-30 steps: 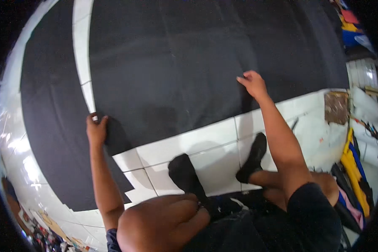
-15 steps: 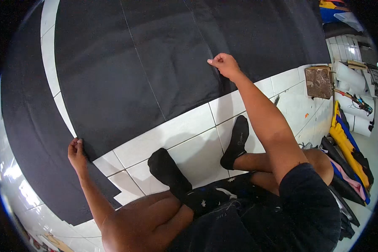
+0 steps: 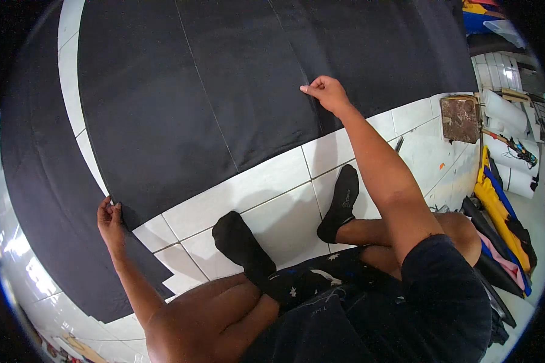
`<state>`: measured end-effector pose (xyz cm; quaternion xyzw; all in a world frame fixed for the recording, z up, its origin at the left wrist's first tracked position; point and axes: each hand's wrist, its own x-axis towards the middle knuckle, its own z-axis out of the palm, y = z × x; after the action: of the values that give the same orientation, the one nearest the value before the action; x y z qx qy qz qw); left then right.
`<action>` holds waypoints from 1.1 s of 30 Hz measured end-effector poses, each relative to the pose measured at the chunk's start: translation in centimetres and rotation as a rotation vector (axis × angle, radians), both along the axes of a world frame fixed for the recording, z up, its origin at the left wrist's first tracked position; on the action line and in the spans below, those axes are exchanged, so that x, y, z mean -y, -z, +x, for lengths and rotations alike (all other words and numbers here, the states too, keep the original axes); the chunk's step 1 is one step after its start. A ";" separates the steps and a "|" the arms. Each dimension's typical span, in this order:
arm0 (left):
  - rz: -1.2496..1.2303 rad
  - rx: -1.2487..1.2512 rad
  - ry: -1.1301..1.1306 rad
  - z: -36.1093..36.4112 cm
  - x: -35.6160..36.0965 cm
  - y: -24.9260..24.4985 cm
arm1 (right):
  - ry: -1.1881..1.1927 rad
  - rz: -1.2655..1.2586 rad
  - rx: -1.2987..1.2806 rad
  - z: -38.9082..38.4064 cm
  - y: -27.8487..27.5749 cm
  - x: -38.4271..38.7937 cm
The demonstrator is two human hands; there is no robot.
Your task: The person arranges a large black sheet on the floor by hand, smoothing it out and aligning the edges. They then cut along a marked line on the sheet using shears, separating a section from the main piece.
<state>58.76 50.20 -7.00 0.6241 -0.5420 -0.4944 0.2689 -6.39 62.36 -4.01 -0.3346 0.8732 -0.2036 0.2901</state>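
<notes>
A large black fabric sheet (image 3: 224, 78) lies spread flat on the white tiled floor (image 3: 254, 187), with faint chalk-like lines running across it. The person sits at its near edge, legs folded, with one black sock (image 3: 239, 242) and the other black sock (image 3: 342, 202) resting on the bare tiles just short of that edge.

The left hand (image 3: 110, 221) is at the sheet's near left corner, fingers curled in and pinched on the cloth there. At this rim of the view the thumb is hard to make out, so the pinch looks closed rather than plainly is. The right hand (image 3: 326, 94) is further along the same near edge, toward the sheet's right part. Its thumb and fingers are clamped on a small fold of the fabric, knuckles up, and the arm is stretched out over the tiles.

Left of the sheet, across a narrow strip of bare tile, lies a second black fabric piece (image 3: 42, 181). Its ragged near end passes under the left forearm.

Beyond the sheet's right end stands a brown square board (image 3: 458, 118), with white rolls (image 3: 508, 115) beside it. Nearer the person on that side is a pile of yellow and blue cloth (image 3: 496, 209).
</notes>
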 end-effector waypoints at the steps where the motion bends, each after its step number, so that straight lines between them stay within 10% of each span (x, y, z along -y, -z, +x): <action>1: 0.000 -0.001 -0.009 -0.1 -0.1 -0.2 | 0.006 0.002 -0.004 0.0 0.1 -0.1; 11: 0.071 0.319 0.059 -3.5 -4.7 -4.9 | 0.003 -0.085 -0.007 -0.4 0.5 -0.7; 19: 0.003 -0.144 -0.342 -3.3 -9.2 -2.2 | 0.077 -0.097 0.081 0.6 0.8 -0.7; 33: -0.002 -0.251 -0.430 -3.2 -9.7 -1.8 | 0.084 -0.044 0.109 0.3 0.6 -0.3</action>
<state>55.54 59.90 -5.22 0.6585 -0.3593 -0.4991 0.4338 -6.09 62.61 -4.64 -0.2924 0.8646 -0.2528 0.3211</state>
